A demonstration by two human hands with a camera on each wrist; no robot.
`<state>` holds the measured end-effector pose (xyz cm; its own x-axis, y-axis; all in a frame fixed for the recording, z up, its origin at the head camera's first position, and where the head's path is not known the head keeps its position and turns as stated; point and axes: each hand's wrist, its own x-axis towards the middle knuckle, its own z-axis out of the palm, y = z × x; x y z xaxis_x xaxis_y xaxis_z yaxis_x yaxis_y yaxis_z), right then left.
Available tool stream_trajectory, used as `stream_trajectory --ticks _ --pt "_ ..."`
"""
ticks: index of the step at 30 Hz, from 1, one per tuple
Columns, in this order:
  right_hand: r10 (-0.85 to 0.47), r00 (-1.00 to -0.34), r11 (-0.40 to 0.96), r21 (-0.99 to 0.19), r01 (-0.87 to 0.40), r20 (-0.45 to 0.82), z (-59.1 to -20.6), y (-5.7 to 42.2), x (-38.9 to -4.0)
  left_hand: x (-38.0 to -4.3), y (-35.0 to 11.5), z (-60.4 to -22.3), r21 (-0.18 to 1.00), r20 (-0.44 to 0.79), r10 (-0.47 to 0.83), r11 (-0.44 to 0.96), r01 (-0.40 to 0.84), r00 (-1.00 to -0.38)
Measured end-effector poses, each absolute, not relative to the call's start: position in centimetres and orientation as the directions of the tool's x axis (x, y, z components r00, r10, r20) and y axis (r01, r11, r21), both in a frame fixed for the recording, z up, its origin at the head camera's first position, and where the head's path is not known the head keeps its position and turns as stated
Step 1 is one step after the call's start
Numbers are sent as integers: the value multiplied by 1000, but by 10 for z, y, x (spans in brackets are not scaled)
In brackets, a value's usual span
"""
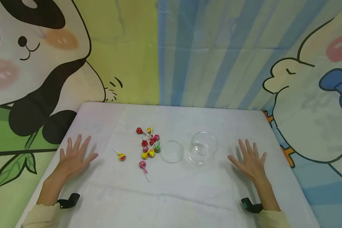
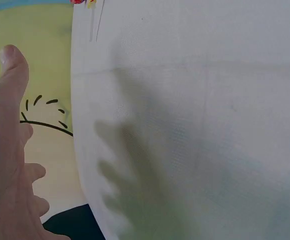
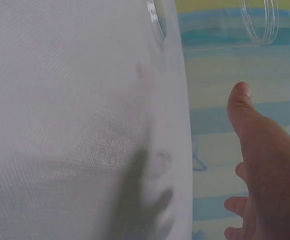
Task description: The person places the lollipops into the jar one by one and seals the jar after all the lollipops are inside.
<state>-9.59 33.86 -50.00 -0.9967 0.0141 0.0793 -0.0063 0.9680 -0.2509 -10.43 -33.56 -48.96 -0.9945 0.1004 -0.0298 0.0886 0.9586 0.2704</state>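
My left hand (image 1: 74, 160) is spread flat-fingered above the left side of the white-covered table, holding nothing. The nearest thing to it is a yellow lollipop (image 1: 122, 156), lying alone with its stick toward the upper left. Toward the middle is a loose pile of lollipops (image 1: 152, 142) in red, pink, yellow and green wrappers. A pink lollipop (image 1: 142, 164) lies just in front of the pile. Beside the pile rests a clear round lid (image 1: 171, 162). Right of that stands a clear jar (image 1: 203, 160), its mouth uncovered. My right hand (image 1: 251, 161), also spread and holding nothing, is right of the jar.
A white cloth (image 1: 165, 202) with faint creases covers the table. Behind it hangs a printed backdrop (image 1: 136, 63) with cartoon animals and blue stripes. Black wrist devices (image 1: 69, 201) sit at both cuffs.
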Motion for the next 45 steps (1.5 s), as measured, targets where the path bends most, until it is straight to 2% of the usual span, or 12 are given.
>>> stream_trajectory --ticks 3,7,13,19,31,37,42,45 --pt "-3 -997 961 -276 -23 72 -501 334 -98 -105 -335 -490 294 -28 149 946 135 -988" --pt "-63 -997 915 -397 -75 45 -499 320 -100 -109 -324 -489 360 16 251 902 240 -968" --pt "-187 -980 765 -615 -191 72 -498 289 -106 -123 -303 -489 385 24 339 865 322 -940" --pt "-260 -958 616 -742 -264 124 -503 258 -110 -131 -291 -493 394 16 395 842 369 -918" --pt "-174 -974 487 -848 -212 143 -519 233 -117 -134 -281 -502 379 65 366 851 362 -928" --pt "-150 -981 490 -852 -182 123 -520 228 -116 -131 -284 -506 373 145 372 838 398 -917" --pt "-149 -983 498 -851 -167 106 -520 229 -115 -128 -287 -508 338 146 344 864 374 -927" --pt "-152 -982 495 -851 -173 112 -520 230 -116 -125 -288 -506 315 215 326 869 381 -921"
